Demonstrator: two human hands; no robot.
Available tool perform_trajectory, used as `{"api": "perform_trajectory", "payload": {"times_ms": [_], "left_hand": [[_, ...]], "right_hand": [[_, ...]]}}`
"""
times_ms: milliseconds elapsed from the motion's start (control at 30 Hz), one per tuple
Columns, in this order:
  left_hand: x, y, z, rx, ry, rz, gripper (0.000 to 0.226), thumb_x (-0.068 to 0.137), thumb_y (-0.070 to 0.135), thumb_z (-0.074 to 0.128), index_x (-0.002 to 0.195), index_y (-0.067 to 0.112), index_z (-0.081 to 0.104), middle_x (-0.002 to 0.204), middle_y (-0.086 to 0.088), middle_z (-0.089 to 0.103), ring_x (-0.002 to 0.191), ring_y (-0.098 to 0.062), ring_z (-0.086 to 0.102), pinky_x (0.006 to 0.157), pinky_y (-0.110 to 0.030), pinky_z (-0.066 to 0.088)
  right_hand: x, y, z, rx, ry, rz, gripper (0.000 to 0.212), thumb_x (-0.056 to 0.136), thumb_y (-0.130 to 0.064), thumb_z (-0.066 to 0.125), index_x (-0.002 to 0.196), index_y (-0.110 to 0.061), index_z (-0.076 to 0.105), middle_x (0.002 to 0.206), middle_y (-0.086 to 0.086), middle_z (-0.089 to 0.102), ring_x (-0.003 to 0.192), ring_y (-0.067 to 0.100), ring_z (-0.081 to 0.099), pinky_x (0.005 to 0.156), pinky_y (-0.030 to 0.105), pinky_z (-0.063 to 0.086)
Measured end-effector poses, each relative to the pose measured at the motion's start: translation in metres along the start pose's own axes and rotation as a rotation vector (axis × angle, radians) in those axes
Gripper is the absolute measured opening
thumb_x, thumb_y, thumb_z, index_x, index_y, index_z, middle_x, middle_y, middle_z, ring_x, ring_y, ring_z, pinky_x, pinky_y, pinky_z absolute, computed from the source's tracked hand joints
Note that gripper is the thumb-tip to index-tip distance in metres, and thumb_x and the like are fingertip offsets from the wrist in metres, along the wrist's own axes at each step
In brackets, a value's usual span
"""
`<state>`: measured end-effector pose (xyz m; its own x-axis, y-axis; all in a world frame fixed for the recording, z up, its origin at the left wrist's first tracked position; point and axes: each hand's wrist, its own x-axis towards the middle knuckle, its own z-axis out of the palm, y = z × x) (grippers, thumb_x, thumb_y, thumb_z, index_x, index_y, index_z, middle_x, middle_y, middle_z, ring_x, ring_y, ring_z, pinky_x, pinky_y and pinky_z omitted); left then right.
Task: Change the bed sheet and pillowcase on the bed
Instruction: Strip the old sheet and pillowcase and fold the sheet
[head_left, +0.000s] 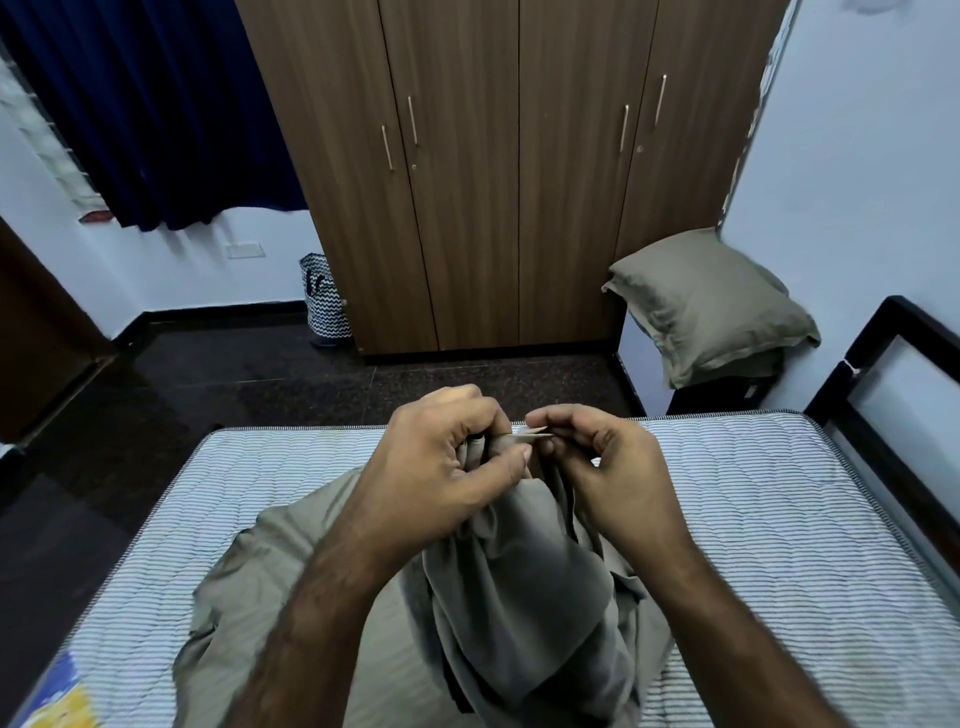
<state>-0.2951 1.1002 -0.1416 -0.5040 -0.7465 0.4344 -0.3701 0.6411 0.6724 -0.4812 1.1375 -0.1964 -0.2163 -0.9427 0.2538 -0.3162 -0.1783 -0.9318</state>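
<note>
A grey-olive bed sheet (519, 597) lies bunched in the middle of a bare striped mattress (753, 493). Part of the cloth is lifted off the mattress and hangs in folds. My left hand (447, 467) grips a gathered bunch of the sheet near its top. My right hand (602, 462) pinches an edge or corner of the same sheet just right of the left hand. A pillow (711, 306) in a matching olive case sits on a low stand past the bed's far right corner.
A brown four-door wardrobe (493, 171) fills the far wall. A zigzag-patterned basket (324, 301) stands left of it on the dark floor. The dark headboard frame (893, 374) runs along the right. A blue and yellow item (57, 696) lies on the mattress's near left.
</note>
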Motion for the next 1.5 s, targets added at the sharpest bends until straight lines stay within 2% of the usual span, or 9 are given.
{"api": "perform_trajectory", "payload": {"times_ms": [333,633,800,1000,1100,1233,1333,1400,1500], "left_hand": [[-0.001,0.002,-0.006,0.057,0.049,0.021,0.027,0.084,0.020,0.081,0.066,0.022,0.062,0.067,0.006,0.049,0.064,-0.016,0.047,0.062,-0.020,0.036],[-0.002,0.004,-0.003,-0.116,0.116,-0.084,0.026,0.084,0.010,0.080,0.065,0.017,0.064,0.067,-0.001,0.050,0.057,-0.011,0.042,0.055,-0.025,0.037],[-0.003,0.003,0.000,-0.212,0.147,-0.119,0.026,0.082,0.014,0.077,0.063,0.018,0.060,0.079,0.002,0.052,0.060,-0.005,0.042,0.057,-0.021,0.038],[-0.007,0.018,0.003,-0.548,-0.131,-0.054,0.032,0.089,-0.003,0.062,0.063,0.007,0.047,0.104,-0.010,0.071,0.101,-0.029,0.065,0.092,-0.038,0.050],[-0.007,0.023,0.002,-0.662,-0.214,-0.104,0.027,0.093,0.005,0.060,0.067,0.009,0.054,0.083,-0.017,0.067,0.081,-0.032,0.060,0.078,-0.045,0.049],[-0.004,0.016,-0.007,-0.387,-0.096,-0.136,0.032,0.095,0.020,0.067,0.076,0.007,0.044,0.067,-0.012,0.040,0.063,-0.018,0.037,0.058,-0.031,0.036],[0.001,0.004,-0.007,0.101,-0.169,-0.201,0.027,0.090,0.049,0.071,0.099,0.029,0.055,0.061,0.000,0.051,0.063,-0.011,0.050,0.061,-0.038,0.046],[0.002,0.000,-0.004,0.359,-0.206,-0.220,0.038,0.082,0.066,0.068,0.108,0.039,0.063,0.064,0.008,0.057,0.077,-0.009,0.058,0.071,-0.035,0.051],[0.002,-0.001,0.000,0.338,-0.178,-0.128,0.043,0.077,0.069,0.070,0.073,0.026,0.066,0.065,0.010,0.058,0.079,-0.008,0.054,0.072,-0.036,0.048]], "right_hand": [[-0.001,-0.003,-0.011,-0.018,0.156,-0.050,0.026,0.087,-0.002,0.074,0.089,-0.027,0.079,0.086,-0.016,0.077,0.087,0.003,0.073,0.083,0.033,0.059],[0.000,0.004,-0.015,-0.323,0.067,-0.305,0.023,0.094,-0.027,0.056,0.103,-0.022,0.077,0.092,-0.014,0.070,0.088,0.005,0.068,0.076,0.035,0.054],[0.002,0.003,-0.014,-0.324,0.060,-0.339,0.018,0.094,-0.021,0.059,0.099,-0.022,0.076,0.090,-0.013,0.069,0.085,0.007,0.067,0.075,0.034,0.053],[0.002,-0.004,-0.008,-0.246,-0.071,-0.292,0.019,0.096,-0.010,0.062,0.092,-0.029,0.068,0.083,-0.014,0.069,0.079,0.007,0.066,0.069,0.027,0.050],[-0.002,-0.003,-0.001,-0.289,-0.085,-0.313,0.010,0.099,-0.019,0.057,0.090,-0.024,0.061,0.074,-0.010,0.066,0.067,0.012,0.063,0.061,0.036,0.048],[-0.007,0.002,0.002,-0.316,0.008,-0.306,0.015,0.102,-0.026,0.057,0.088,-0.028,0.058,0.071,-0.011,0.064,0.065,0.009,0.060,0.059,0.029,0.045],[-0.006,0.000,0.000,-0.357,-0.019,-0.310,0.013,0.100,-0.022,0.058,0.089,-0.029,0.060,0.075,-0.015,0.066,0.070,0.003,0.061,0.062,0.019,0.042],[-0.007,-0.001,0.002,-0.384,-0.079,-0.306,0.011,0.098,-0.030,0.053,0.089,-0.029,0.059,0.076,-0.014,0.066,0.070,0.007,0.061,0.064,0.026,0.045],[-0.011,-0.004,0.004,-0.245,-0.116,-0.231,0.020,0.100,-0.019,0.056,0.082,-0.029,0.058,0.076,-0.010,0.067,0.072,0.012,0.063,0.065,0.032,0.049]]}}
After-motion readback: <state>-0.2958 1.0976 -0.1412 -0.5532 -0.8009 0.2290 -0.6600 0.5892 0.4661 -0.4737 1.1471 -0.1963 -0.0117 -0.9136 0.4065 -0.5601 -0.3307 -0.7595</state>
